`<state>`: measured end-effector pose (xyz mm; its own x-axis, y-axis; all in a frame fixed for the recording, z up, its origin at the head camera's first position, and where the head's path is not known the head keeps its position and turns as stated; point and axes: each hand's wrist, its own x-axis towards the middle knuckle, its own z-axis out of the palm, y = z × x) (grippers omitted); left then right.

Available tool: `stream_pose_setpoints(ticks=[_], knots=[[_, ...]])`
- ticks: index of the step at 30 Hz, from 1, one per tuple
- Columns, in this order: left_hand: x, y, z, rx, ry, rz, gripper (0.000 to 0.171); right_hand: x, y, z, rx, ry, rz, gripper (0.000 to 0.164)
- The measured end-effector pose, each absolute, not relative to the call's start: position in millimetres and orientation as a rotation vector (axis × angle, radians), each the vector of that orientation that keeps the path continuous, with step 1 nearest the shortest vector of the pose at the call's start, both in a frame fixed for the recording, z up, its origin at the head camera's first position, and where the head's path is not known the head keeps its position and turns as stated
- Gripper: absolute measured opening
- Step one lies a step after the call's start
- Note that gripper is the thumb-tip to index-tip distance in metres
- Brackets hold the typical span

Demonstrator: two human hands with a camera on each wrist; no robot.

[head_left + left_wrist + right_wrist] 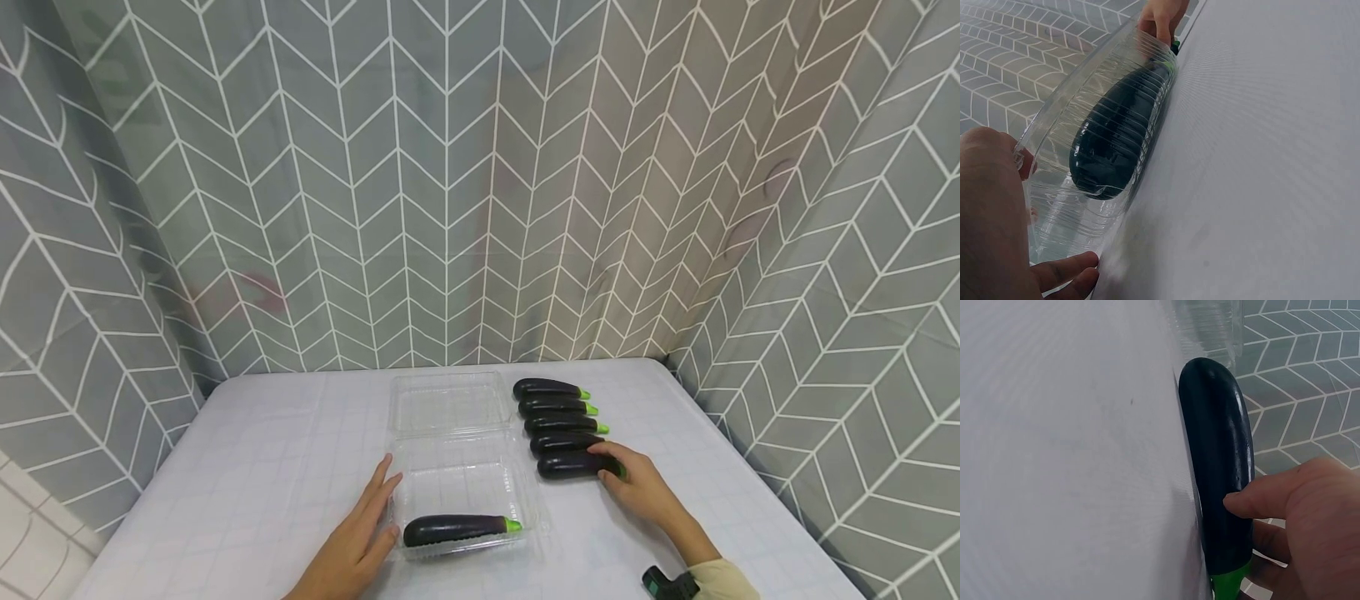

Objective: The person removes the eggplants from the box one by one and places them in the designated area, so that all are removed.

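Observation:
My right hand pinches the nearest eggplant of a row near its green stem end, thumb on one side and fingers on the other. In the right wrist view, this dark, glossy eggplant lies along the white tabletop. With fingers extended, my left hand rests against the left side of a clear plastic clamshell box. One eggplant lies inside along the box's front, green stem to the right. The left wrist view shows that eggplant through the ribbed plastic wall.
Several more eggplants lie side by side behind the one in my right hand, stems to the right. The box's lid lies folded back behind its base. A white cloth covers the table; patterned grey curtains enclose its back and sides.

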<state>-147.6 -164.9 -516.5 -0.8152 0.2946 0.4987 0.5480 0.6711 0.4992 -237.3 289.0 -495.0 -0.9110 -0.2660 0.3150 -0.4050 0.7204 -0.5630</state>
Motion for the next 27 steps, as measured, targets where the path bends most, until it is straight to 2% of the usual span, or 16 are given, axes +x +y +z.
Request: stream_pose_setpoints(ticks=[16,27], knots=[[-146.7,-166.3,-514.3,-0.603,-2.572,-0.953,0.064,-237.4,287.5,-495.7,0.560,-2.613,0.954,0.043],[-147.5,-166.8,-516.7,-0.658,-2.513,-0.974,0.067,-234.7,289.5,-499.7,0.593,-2.448,0.891,0.039]])
